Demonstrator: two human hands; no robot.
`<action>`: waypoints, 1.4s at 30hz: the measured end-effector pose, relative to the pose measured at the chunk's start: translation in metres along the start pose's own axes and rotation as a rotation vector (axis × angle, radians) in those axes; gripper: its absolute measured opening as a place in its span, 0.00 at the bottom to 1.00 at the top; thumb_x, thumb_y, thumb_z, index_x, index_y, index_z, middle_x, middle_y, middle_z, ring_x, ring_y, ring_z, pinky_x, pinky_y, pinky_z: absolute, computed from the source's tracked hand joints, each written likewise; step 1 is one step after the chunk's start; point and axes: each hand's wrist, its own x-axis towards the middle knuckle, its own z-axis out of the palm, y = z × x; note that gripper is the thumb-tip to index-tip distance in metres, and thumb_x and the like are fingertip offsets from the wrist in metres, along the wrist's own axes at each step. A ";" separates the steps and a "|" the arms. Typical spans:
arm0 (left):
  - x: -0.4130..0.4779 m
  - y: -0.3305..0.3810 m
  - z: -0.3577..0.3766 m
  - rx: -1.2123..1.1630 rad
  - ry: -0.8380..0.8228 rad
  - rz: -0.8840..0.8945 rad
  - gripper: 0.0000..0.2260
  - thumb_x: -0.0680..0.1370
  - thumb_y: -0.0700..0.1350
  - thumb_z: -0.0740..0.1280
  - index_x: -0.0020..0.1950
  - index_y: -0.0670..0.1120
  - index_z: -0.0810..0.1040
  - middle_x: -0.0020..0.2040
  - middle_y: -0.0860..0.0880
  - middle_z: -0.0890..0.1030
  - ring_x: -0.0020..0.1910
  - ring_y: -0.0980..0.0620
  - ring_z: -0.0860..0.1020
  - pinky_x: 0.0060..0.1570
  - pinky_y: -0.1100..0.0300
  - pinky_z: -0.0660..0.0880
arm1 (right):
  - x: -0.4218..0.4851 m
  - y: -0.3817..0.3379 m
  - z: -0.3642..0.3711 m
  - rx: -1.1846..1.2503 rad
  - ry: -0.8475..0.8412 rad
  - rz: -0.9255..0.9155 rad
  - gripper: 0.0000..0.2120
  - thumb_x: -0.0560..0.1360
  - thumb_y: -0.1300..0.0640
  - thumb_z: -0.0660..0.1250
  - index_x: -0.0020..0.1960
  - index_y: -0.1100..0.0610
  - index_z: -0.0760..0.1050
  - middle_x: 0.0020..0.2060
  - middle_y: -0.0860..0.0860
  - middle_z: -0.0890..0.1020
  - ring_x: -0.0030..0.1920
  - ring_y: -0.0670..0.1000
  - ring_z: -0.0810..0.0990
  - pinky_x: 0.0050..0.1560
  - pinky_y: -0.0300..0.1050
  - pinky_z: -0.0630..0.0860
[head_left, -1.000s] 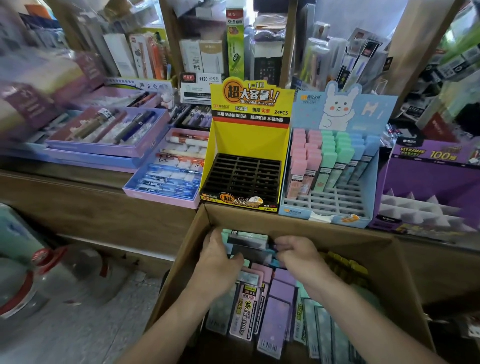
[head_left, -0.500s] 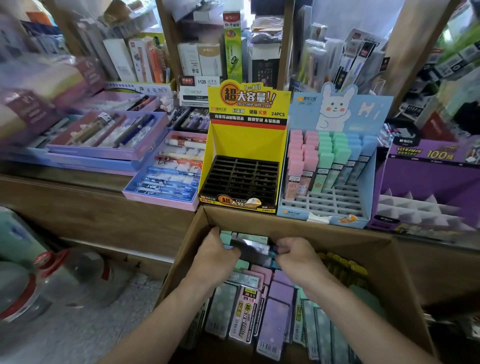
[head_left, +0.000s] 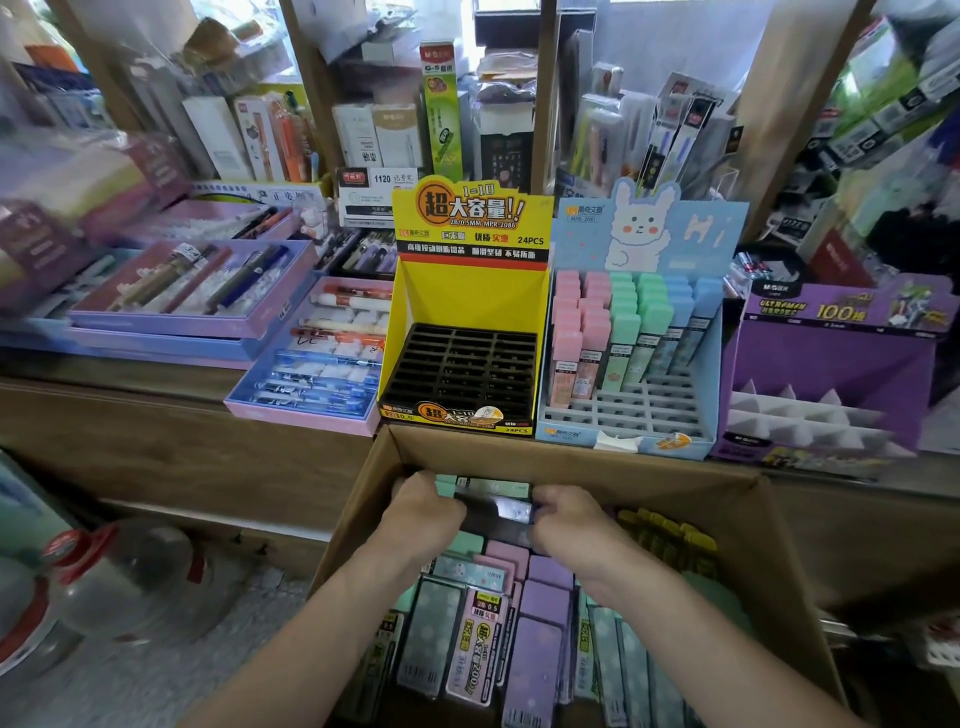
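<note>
Inside a brown cardboard box (head_left: 571, 457) below the counter, my left hand (head_left: 423, 506) and my right hand (head_left: 566, 512) grip the two ends of a dark bundle of lead cases (head_left: 496, 506), held just above the loose cases. Several pastel pencil-lead cases (head_left: 540, 608) in pink, purple and green lie in the box. On the counter behind stands a yellow display stand (head_left: 467, 296) whose black slotted tray (head_left: 462, 366) holds nothing. Right of it, a blue rabbit display (head_left: 644, 332) carries pink, green and blue cases in its back rows.
A purple display box (head_left: 831, 374) stands at the right on the wooden counter (head_left: 156, 415). Pen trays in purple and pink-blue boxes (head_left: 317, 364) fill the left side. Stacked stationery shelves rise behind. A clear water jug (head_left: 130, 577) lies on the floor at the left.
Both hands have lifted the dark bundle slightly out of the loose cases and hold it between them; the view has shifted a little.
</note>
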 end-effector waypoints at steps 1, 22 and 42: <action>0.001 -0.001 0.000 -0.005 0.005 0.006 0.18 0.74 0.38 0.62 0.65 0.40 0.73 0.66 0.31 0.72 0.36 0.50 0.70 0.35 0.61 0.67 | 0.000 0.001 0.000 0.027 0.005 0.004 0.27 0.77 0.68 0.63 0.75 0.53 0.71 0.61 0.53 0.81 0.60 0.54 0.79 0.67 0.52 0.77; -0.005 0.002 -0.002 -0.248 -0.095 0.029 0.12 0.74 0.31 0.62 0.43 0.49 0.75 0.44 0.46 0.73 0.44 0.50 0.69 0.41 0.58 0.65 | -0.002 0.003 -0.001 0.779 0.016 0.065 0.04 0.81 0.64 0.67 0.54 0.60 0.80 0.50 0.59 0.87 0.56 0.61 0.85 0.65 0.62 0.78; -0.024 0.008 -0.008 -0.657 0.043 -0.062 0.14 0.76 0.34 0.69 0.60 0.43 0.75 0.44 0.44 0.81 0.40 0.51 0.80 0.33 0.66 0.77 | -0.021 -0.001 -0.012 0.950 -0.036 0.094 0.08 0.79 0.70 0.67 0.56 0.62 0.79 0.45 0.60 0.88 0.45 0.58 0.89 0.42 0.55 0.86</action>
